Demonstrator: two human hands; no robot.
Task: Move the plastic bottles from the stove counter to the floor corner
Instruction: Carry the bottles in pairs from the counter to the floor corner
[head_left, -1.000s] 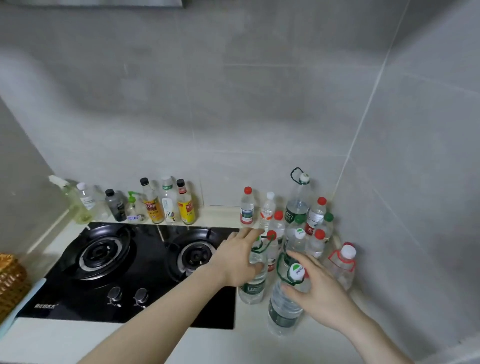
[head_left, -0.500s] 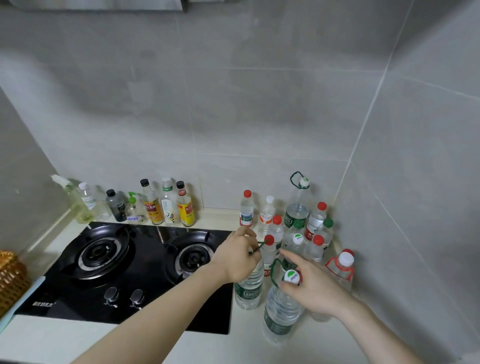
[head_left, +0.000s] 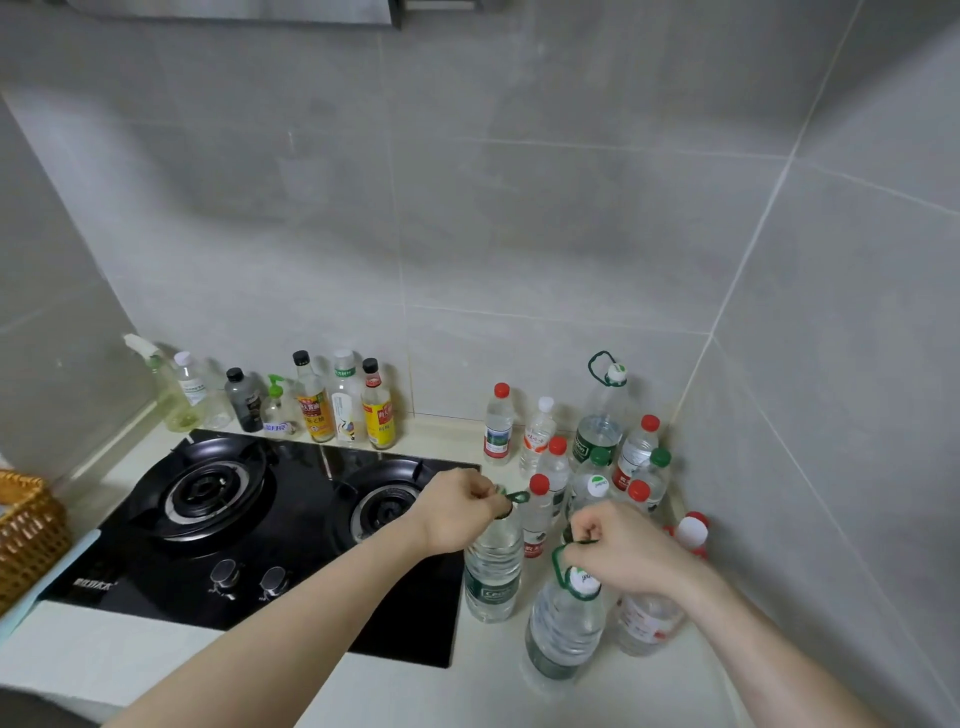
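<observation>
Now left hand (head_left: 457, 512), right hand (head_left: 623, 551) each pinch one bottle's green handle loop; seven condiment bottles (head_left: 311, 405) behind stove.

A black gas stove (head_left: 270, 525) has two burners and two knobs. Sauce bottles (head_left: 345, 402) stand behind it by the wall. A woven basket (head_left: 28, 535) is at the left.

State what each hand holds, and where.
Left hand pinches a large water bottle's green carry loop; right hand pinches the nearer bottle's green loop.
</observation>
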